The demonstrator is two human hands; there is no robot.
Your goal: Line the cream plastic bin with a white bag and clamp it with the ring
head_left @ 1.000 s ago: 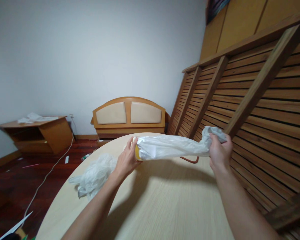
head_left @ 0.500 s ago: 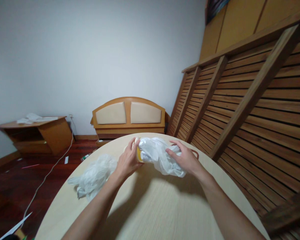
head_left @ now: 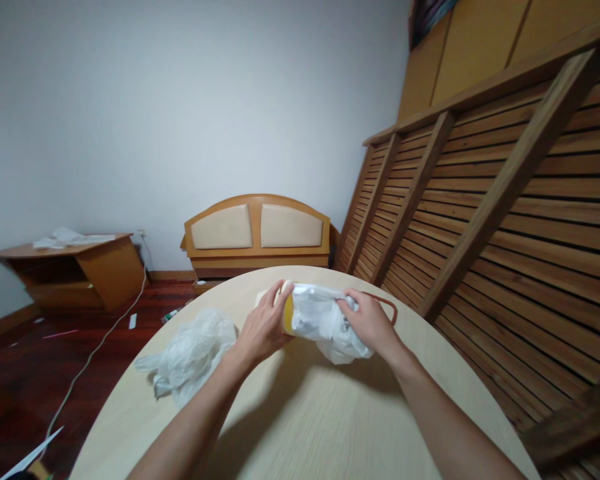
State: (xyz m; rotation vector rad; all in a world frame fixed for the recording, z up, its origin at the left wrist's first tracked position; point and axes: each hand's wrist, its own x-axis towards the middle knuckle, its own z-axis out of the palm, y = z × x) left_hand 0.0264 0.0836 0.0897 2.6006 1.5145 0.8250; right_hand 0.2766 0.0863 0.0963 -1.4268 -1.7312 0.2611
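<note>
My left hand (head_left: 266,325) grips the left end of a yellow-and-white object (head_left: 288,316), whose exact kind is hidden. A thin white plastic bag (head_left: 320,312) covers the rest of it, pulled fairly smooth on top and bunched at the right. Fingers closed, my right hand (head_left: 373,321) holds the gathered part of this bag. Both hands are held above the round pale table (head_left: 320,420), with shadows below. Behind my right hand shows a reddish-brown loop (head_left: 391,308), mostly hidden. To the left of my left hand lies another crumpled plastic bag (head_left: 195,353).
Beyond the table stands a wooden headboard (head_left: 257,253) with two cream panels. Slatted wooden frames (head_left: 480,220) lean along the right. On the left are a low desk (head_left: 100,267) and a white cable (head_left: 97,353) across the dark red floor.
The bagged object has come slightly nearer and to the right with my left hand. Its bag now looks tighter and smoother on top, and my right fingers have closed on the bunched plastic.
</note>
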